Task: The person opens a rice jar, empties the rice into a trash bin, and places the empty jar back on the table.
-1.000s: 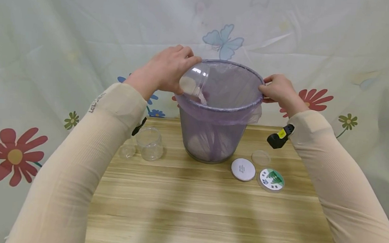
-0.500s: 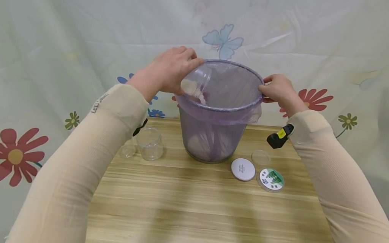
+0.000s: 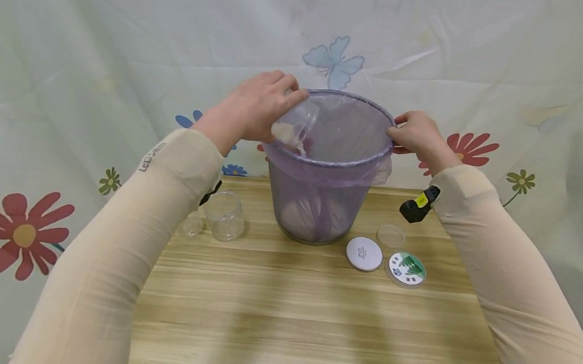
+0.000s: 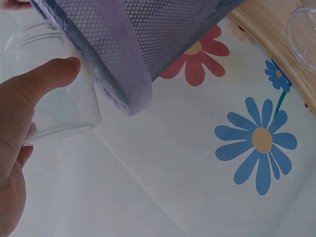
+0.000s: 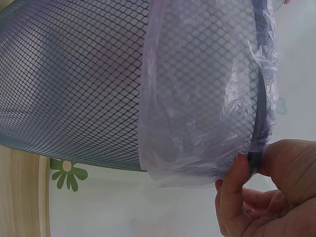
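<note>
My left hand (image 3: 258, 108) grips a clear plastic jar (image 3: 302, 114) from above, tipped with its mouth over the left rim of a mesh wastebasket (image 3: 294, 208). A whitish substance lies along the jar's low side and reaches its mouth. In the left wrist view, the thumb lies along the side of the jar (image 4: 74, 106). A thin purple bin liner (image 3: 323, 174) lines the wastebasket and folds out over the rim. At the right rim, my right hand (image 3: 418, 135) pinches the wastebasket's edge and the liner (image 5: 197, 98) between thumb and fingers.
Left of the wastebasket, a clear jar (image 3: 227, 225) and a smaller clear round piece (image 3: 191, 227) stand on the wooden table (image 3: 311, 326). To its right lie a white lid (image 3: 364, 254), a green-and-white lid (image 3: 408, 269) and a clear disc (image 3: 391, 236). A flower-printed curtain (image 3: 206, 27) hangs behind.
My left hand has shifted slightly right with the jar, which is tipped a little further. The whitish trail at its mouth looks thinner. My right hand has stayed at the rim.
</note>
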`<act>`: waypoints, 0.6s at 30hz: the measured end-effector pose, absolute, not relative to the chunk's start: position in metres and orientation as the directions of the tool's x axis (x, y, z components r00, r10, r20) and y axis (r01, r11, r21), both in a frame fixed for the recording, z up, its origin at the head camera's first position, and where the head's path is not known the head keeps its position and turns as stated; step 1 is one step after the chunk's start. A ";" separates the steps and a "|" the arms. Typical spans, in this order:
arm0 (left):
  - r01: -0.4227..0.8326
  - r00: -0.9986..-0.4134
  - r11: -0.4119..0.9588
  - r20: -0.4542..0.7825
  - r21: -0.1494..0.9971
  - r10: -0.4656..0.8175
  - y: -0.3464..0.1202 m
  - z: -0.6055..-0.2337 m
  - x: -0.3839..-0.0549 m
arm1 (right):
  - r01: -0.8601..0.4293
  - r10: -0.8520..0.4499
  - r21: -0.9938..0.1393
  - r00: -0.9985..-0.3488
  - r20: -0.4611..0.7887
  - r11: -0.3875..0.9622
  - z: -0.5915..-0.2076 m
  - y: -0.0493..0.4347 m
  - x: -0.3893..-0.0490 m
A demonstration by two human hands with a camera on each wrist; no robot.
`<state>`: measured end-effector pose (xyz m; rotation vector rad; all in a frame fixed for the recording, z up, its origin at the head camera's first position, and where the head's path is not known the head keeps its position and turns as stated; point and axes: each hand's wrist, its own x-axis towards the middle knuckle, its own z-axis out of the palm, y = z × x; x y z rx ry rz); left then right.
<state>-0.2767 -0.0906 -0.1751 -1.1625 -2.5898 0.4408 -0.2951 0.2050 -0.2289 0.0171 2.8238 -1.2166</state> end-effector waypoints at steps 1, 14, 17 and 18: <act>0.676 -0.639 0.629 0.120 -0.382 0.760 -0.091 -0.175 -0.277 | 0.036 -0.016 -0.725 -0.998 -0.064 0.687 -0.229 0.205 -0.295; 0.701 -0.554 0.568 0.171 -0.431 0.815 -0.091 -0.184 -0.280 | 0.037 -0.016 -0.718 -0.998 -0.067 0.695 -0.229 0.204 -0.295; 0.697 -0.537 0.554 0.180 -0.455 0.824 -0.091 -0.185 -0.280 | 0.037 -0.016 -0.719 -0.998 -0.066 0.694 -0.229 0.204 -0.295; 0.696 -0.531 0.548 0.181 -0.463 0.828 -0.091 -0.185 -0.280 | 0.037 -0.016 -0.719 -0.998 -0.066 0.694 -0.229 0.204 -0.295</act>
